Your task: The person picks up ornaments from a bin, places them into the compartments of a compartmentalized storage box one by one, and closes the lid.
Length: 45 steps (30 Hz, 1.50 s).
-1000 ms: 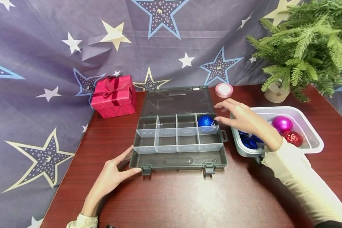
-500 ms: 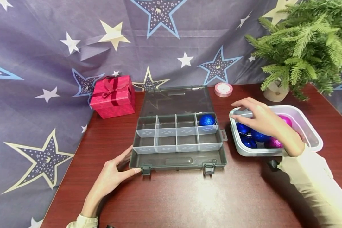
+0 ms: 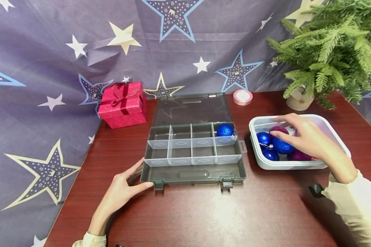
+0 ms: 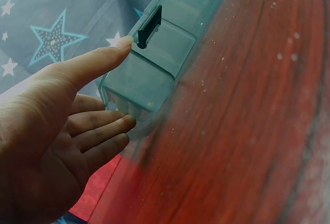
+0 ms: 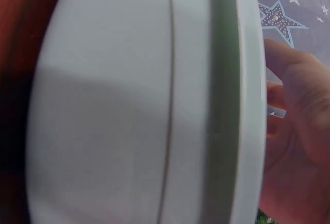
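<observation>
A grey see-through compartment box [image 3: 193, 174] lies with its lid tipped back, and a glittery blue Christmas ball [image 3: 225, 130] sits in its back right compartment. My left hand [image 3: 120, 188] rests at the front left corner, thumb on the front edge beside a latch [image 4: 149, 27], straight fingers along the side. Over the white plastic tub [image 3: 284, 166], my right hand [image 3: 310, 139] reaches in with thumb and fingers apart. Near its thumb lie a glittery blue ball [image 3: 282, 146] and a dark pink ball [image 3: 278, 130]. In the right wrist view the tub wall [image 5: 113, 110] hides most of the fingers.
Other shiny blue balls [image 3: 263, 138] lie in the tub's left end. A red gift box [image 3: 123, 104] stands at the back left, a pink ribbon roll [image 3: 243, 97] behind the compartment box. A small artificial fir tree [image 3: 330, 51] rises at the back right.
My right hand has drawn away from the blue ball in the compartment, moved right and come down over the tub. My left hand has stayed at the box corner.
</observation>
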Motion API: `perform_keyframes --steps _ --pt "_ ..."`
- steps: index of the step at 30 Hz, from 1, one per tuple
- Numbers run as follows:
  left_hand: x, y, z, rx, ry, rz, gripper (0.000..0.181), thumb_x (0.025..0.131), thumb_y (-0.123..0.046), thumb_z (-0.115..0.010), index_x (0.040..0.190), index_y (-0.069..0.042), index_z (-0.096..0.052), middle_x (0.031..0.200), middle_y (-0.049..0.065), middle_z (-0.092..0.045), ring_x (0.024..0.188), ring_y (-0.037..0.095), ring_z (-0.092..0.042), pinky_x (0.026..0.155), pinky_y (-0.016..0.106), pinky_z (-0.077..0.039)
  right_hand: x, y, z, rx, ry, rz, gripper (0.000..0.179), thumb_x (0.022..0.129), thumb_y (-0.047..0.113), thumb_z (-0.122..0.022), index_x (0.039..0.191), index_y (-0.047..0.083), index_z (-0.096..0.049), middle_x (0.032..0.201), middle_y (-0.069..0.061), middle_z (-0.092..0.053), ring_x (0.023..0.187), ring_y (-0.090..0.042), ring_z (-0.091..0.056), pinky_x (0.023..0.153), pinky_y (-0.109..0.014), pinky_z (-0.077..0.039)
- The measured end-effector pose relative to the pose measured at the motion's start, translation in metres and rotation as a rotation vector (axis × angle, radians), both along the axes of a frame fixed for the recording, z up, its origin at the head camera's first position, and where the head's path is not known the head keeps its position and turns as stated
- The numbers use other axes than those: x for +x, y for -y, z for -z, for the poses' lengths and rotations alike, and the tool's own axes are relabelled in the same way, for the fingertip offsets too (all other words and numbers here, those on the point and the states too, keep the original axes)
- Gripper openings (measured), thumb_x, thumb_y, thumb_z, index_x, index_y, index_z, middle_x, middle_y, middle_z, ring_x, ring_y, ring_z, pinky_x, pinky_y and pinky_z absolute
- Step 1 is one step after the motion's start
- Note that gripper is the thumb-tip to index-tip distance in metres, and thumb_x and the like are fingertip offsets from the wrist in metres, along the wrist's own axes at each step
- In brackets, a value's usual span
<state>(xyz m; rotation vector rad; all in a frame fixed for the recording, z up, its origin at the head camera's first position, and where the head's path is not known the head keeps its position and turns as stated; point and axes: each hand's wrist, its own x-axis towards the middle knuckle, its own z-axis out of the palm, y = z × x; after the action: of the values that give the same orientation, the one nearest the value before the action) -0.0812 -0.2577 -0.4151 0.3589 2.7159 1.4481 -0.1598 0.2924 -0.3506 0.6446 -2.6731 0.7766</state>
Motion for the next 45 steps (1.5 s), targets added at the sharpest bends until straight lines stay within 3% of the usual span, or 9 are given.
perform_keyframes --steps 6,12,16,21,29,41,45 --pt "0.0 0.0 0.0 0.007 0.0 0.0 0.085 0.084 -0.028 -0.09 0.156 -0.015 -0.048 0.135 0.006 -0.067 0.126 0.019 -0.062 0.1 0.011 -0.042 0.01 -0.01 0.005 -0.01 0.016 0.003 0.038 0.085 0.007 -0.084 0.121 0.007 -0.072 0.112 -0.007 -0.073 0.096 -0.024 -0.067 0.085 -0.011 -0.039" --pt "0.0 0.0 0.001 0.02 0.002 0.002 0.084 0.084 -0.026 -0.09 0.156 -0.015 -0.048 0.135 0.005 -0.067 0.126 0.02 -0.061 0.1 0.012 -0.042 0.017 -0.021 0.014 0.009 -0.036 -0.031 0.038 0.083 0.006 -0.086 0.119 0.005 -0.072 0.111 -0.01 -0.072 0.098 -0.008 -0.06 0.089 -0.004 -0.034" --pt "0.0 0.001 0.001 0.022 0.006 -0.001 0.084 0.084 -0.026 -0.09 0.156 -0.015 -0.048 0.135 0.005 -0.067 0.126 0.02 -0.062 0.1 0.012 -0.042 0.021 -0.024 0.017 0.007 -0.024 -0.018 0.038 0.083 0.007 -0.087 0.118 0.006 -0.072 0.111 -0.01 -0.072 0.099 -0.002 -0.057 0.089 -0.005 -0.033" --pt "0.0 0.001 0.001 0.019 0.006 -0.002 0.084 0.084 -0.026 -0.09 0.156 -0.015 -0.048 0.135 0.005 -0.067 0.126 0.02 -0.062 0.1 0.012 -0.042 0.027 -0.027 0.018 0.021 0.012 0.014 0.041 0.082 0.012 -0.089 0.119 0.007 -0.073 0.111 -0.009 -0.071 0.099 -0.008 -0.055 0.087 -0.005 -0.031" --pt "0.0 0.001 0.001 0.025 -0.004 0.005 0.084 0.084 -0.026 -0.09 0.156 -0.014 -0.048 0.135 0.005 -0.067 0.126 0.02 -0.062 0.1 0.013 -0.043 0.03 -0.026 0.02 0.03 0.062 0.043 0.048 0.079 0.016 -0.091 0.121 0.005 -0.072 0.114 -0.013 -0.07 0.102 -0.028 -0.058 0.087 -0.003 -0.029" --pt "0.001 0.001 0.0 0.014 0.001 0.001 0.084 0.084 -0.028 -0.09 0.156 -0.015 -0.048 0.136 0.005 -0.067 0.126 0.019 -0.062 0.1 0.012 -0.043 0.03 -0.027 0.022 0.014 0.085 0.045 0.048 0.081 0.015 -0.091 0.122 0.004 -0.071 0.115 -0.015 -0.07 0.104 -0.032 -0.06 0.088 -0.001 -0.027" --pt "0.001 0.001 0.0 0.01 -0.007 0.006 0.084 0.084 -0.027 -0.089 0.156 -0.014 -0.048 0.135 0.005 -0.067 0.125 0.02 -0.062 0.1 0.013 -0.043 0.031 -0.025 0.02 -0.011 0.089 0.062 0.047 0.08 0.014 -0.091 0.122 0.007 -0.072 0.116 -0.012 -0.07 0.104 -0.021 -0.059 0.087 -0.002 -0.029"
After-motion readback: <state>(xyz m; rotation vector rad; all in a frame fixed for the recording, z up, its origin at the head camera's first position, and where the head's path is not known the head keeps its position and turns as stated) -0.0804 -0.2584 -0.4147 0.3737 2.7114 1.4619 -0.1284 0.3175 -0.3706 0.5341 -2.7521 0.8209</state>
